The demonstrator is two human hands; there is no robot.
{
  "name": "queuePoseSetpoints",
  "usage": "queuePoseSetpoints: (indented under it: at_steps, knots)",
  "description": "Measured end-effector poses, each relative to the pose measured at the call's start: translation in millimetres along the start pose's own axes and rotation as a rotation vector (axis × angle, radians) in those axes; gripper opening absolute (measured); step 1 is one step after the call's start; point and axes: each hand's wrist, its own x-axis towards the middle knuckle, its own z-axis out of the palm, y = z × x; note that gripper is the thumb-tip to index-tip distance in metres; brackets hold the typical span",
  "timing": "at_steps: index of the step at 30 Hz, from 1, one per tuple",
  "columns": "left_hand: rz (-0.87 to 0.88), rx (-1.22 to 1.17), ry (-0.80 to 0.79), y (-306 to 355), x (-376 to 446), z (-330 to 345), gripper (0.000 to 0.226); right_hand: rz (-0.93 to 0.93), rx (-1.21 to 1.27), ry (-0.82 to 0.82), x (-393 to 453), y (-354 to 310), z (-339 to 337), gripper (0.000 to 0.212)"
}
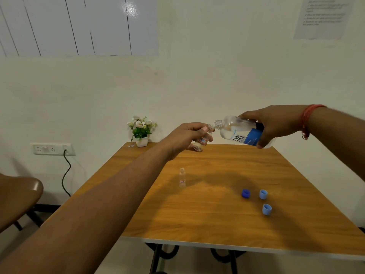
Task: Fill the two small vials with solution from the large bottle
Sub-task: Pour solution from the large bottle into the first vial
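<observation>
Three caps [263,194], two vials [182,177], one bottle [240,131]

The left hand [187,137] covers most of the small vial [203,140] it grips, so its fill level cannot be told. The sheet of paper [324,16] on the wall has print too blurred to read. At the desk's [197,214] far edge, a small clear object [131,145] is unidentifiable.

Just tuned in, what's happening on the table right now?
The right hand tips the large bottle with its open mouth at the neck of a small vial held in the left hand. A second vial stands uncapped on the table; three blue caps lie to its right.
</observation>
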Motion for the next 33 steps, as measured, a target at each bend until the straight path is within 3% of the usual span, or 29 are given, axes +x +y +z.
queuePoseSetpoints:
  at_steps: [33]
  knots:
    - [-0.009,-0.027,-0.015,-4.6,-3.3,6.5,0.023,0.04,-0.025,-0.061,-3.1,-2.6,-3.0,0.098]
